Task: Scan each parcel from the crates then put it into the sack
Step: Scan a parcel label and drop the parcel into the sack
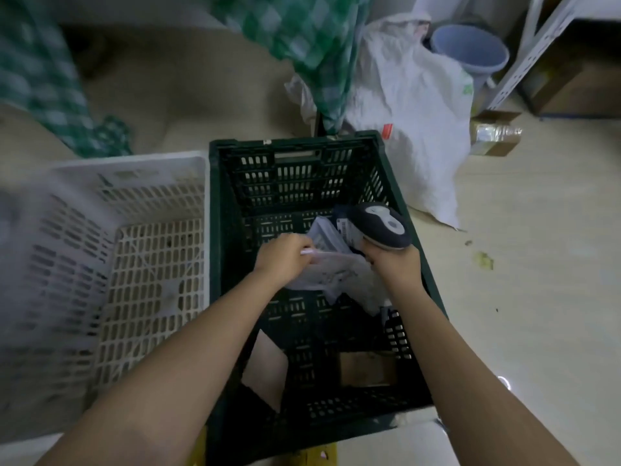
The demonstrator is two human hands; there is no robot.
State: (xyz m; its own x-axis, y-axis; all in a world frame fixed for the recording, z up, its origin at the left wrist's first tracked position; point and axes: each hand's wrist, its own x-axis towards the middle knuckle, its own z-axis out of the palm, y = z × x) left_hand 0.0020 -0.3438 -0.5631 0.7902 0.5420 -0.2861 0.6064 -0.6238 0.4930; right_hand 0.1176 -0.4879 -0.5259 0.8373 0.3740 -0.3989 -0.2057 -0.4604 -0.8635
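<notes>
Inside the dark green crate (302, 169), toward its 2 o'clock corner, the left hand (284, 260) pinches the upper edge of a pale plastic parcel (331, 274), fingers curled onto the film. The right hand (391, 264) is wrapped round the handle of a dark scanner (379, 227), whose head sits just above the parcel at about 1 o'clock from it. A label (346, 227) shows just beside the scanner's nose.

The parcel looks like a soft poly mailer: light, floppy, crinkled and probably slick, so it will likely sag from a single pinch. Holding a corner or seam and pulling the film taut should keep the label flat enough to read. A brown box (368, 368) lies at the crate's 5 o'clock. The white crate (134, 169) stands at 9 o'clock. The white sack (413, 105) slumps on the floor at 1 o'clock, well apart from both hands.
</notes>
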